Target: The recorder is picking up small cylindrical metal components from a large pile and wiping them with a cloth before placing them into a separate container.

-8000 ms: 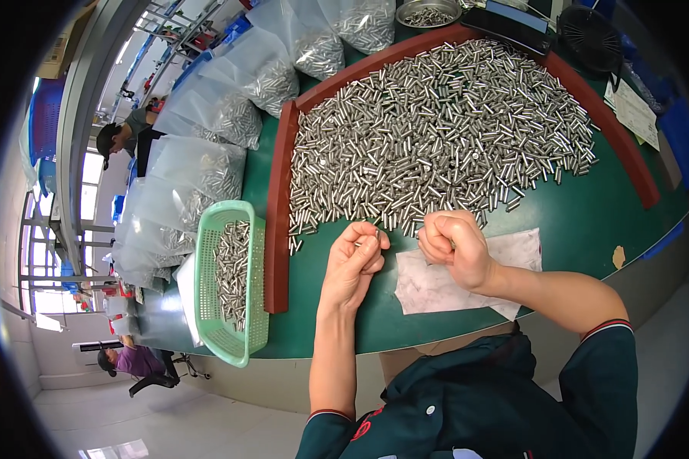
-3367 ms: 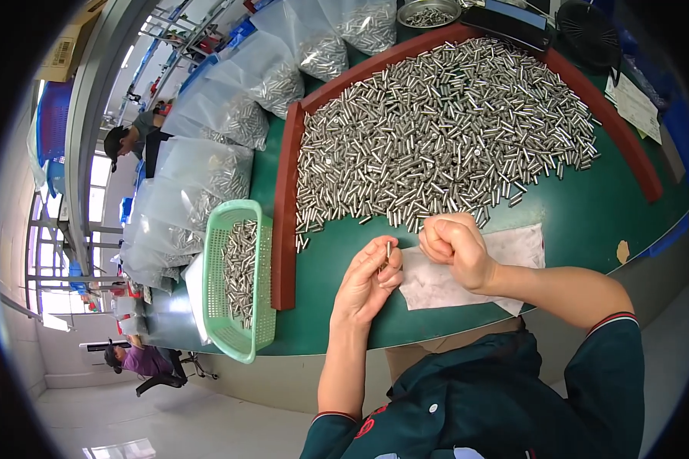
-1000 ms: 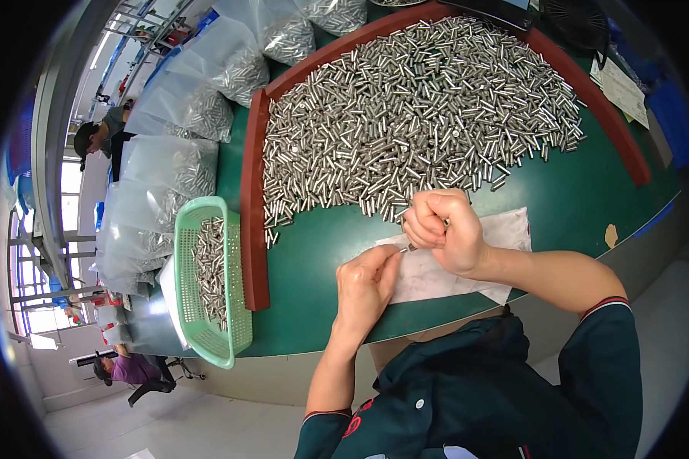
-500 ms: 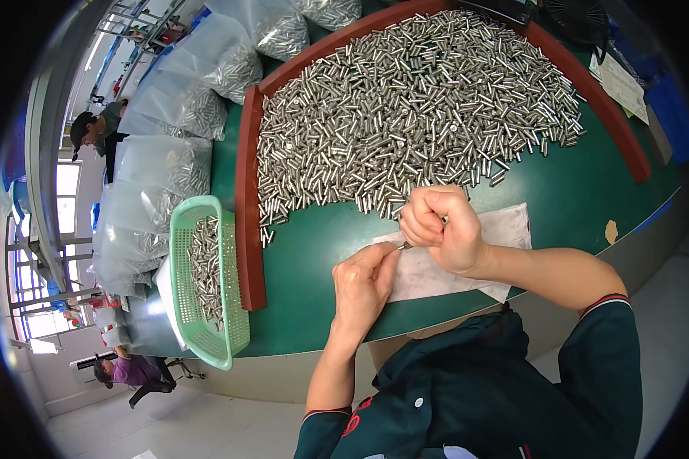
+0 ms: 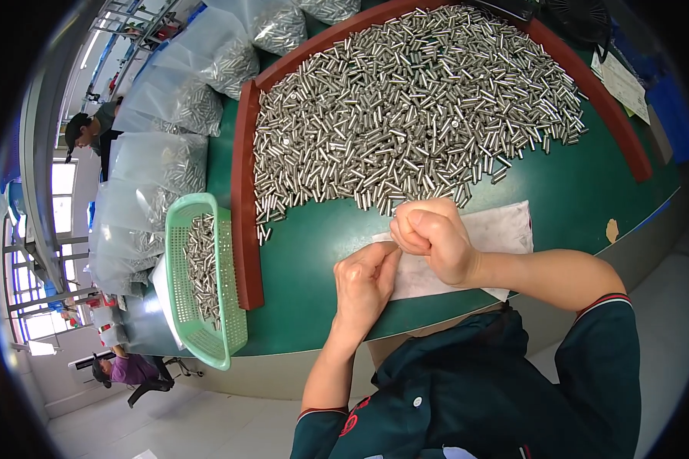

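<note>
My left hand (image 5: 363, 284) is closed in a pinch, thumb and fingers pressed together at the tips. Right against those fingertips is my right hand (image 5: 430, 236), curled into a fist. What either hand holds is hidden by the fingers. Both are over a pale, stained cloth (image 5: 501, 228) on the green table (image 5: 302, 260). Just beyond my right hand spreads a large heap of short, shiny metal pins (image 5: 406, 107).
A red-brown raised border (image 5: 246, 206) curves around the heap. To its left stands a light green plastic basket (image 5: 220, 340) holding more pins. Clear bags (image 5: 161, 164) of pins line the far left. Paper sheets (image 5: 622, 86) lie at the right. Two people are in the left background.
My right fist has shifted slightly nearer and left, closing over my left fingertips. A small metal piece visible between the hands earlier is now hidden. The left hand stays almost still.
</note>
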Tool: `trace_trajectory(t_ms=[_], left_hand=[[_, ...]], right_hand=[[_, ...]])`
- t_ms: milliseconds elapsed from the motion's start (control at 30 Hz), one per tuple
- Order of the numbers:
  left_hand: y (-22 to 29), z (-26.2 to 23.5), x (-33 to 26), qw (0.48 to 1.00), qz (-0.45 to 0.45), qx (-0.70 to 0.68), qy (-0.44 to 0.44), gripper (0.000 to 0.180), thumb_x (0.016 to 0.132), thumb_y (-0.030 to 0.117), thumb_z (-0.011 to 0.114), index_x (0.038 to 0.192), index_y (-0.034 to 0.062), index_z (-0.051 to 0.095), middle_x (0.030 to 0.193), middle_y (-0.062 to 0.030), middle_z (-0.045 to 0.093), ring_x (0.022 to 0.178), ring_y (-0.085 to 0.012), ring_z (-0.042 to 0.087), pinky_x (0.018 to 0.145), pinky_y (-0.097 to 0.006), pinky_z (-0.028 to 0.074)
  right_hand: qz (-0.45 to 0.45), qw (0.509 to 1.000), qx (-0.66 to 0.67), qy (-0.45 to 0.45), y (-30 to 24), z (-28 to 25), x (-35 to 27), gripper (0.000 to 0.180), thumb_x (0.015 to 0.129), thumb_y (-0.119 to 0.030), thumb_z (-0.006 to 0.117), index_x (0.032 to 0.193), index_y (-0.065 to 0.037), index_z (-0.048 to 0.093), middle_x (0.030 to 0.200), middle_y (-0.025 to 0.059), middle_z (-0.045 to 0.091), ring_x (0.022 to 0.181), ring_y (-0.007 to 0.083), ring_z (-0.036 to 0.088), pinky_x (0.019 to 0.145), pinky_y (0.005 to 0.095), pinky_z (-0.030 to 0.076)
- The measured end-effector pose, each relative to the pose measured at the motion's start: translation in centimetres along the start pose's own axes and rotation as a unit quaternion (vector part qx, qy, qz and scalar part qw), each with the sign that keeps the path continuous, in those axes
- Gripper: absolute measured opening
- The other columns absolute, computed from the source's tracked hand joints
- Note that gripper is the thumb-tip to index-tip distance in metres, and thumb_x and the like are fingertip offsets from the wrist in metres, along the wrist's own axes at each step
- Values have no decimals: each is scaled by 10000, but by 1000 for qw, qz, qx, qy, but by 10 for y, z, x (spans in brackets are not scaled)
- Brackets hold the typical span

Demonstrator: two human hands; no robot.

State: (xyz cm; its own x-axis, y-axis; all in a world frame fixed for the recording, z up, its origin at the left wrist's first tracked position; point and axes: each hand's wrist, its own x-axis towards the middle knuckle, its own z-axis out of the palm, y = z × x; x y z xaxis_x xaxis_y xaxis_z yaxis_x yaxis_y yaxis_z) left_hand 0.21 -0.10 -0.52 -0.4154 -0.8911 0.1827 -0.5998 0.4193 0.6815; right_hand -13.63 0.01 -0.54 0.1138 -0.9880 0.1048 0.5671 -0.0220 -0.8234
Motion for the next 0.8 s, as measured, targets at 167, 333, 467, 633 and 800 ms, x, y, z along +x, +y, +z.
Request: trace_trajectory(t_ms=[167,333,467,633,800], left_hand=[[0,-3,-3,1000,14,15,13,37,716,7,616,734,7,584,511,-97,488,413,-176,473,414,-285,373],[-18,-14,-3,844,-216,-491,-24,47,821,70,551,829,25,542,669,-15,520,468,-21,324,442,-161,265],[-22,-17,-1,661,-269,-694,-91,70,857,79,492,897,23,503,731,-61,506,445,-17,246,423,-159,227],[-23,-18,0,671,-280,-682,-78,133,871,83,467,951,-3,528,729,-81,540,436,-17,264,413,-159,227],[-23,-17,0,680,-267,-676,-94,193,894,129,437,993,-7,531,763,-110,580,421,-22,261,411,-166,227]], right_hand=[[-69,994,-89,-7,1,5,-3,299,786,-148,342,503,-72,277,469,-15,249,448,81,232,432,238,201],[-12,1000,-21,1,1,-1,-2,311,787,-171,347,500,-82,266,460,-15,254,441,90,226,435,248,192],[-6,1000,-15,0,-1,-1,-2,312,789,-171,343,499,-84,266,451,-15,253,436,90,223,436,250,193],[-4,1000,-14,-8,-1,-2,0,312,789,-176,341,500,-85,268,445,-14,257,432,89,225,435,248,195],[0,1000,-2,-5,-1,-3,2,315,789,-189,344,499,-87,272,440,-13,262,425,88,224,435,246,199]])
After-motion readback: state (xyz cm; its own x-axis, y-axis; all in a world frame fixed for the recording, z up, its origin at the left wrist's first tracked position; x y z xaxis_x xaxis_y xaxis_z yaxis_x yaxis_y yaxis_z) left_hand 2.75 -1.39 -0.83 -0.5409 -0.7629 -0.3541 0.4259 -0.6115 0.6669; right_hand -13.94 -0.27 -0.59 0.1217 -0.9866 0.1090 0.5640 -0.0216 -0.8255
